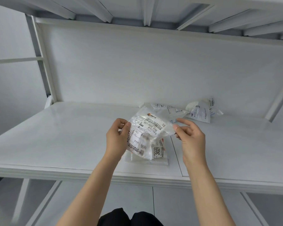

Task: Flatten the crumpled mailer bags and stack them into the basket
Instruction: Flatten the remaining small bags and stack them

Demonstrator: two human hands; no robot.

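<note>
Your left hand pinches the crumpled mailer bag at its left edge, your right hand at its right. It spans crosswise between them.

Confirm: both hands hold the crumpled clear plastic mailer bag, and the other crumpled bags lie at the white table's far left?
No: the head view shows the other crumpled bags at the white table's far right. Left hand and right hand hold the crumpled clear plastic mailer bag.
</note>
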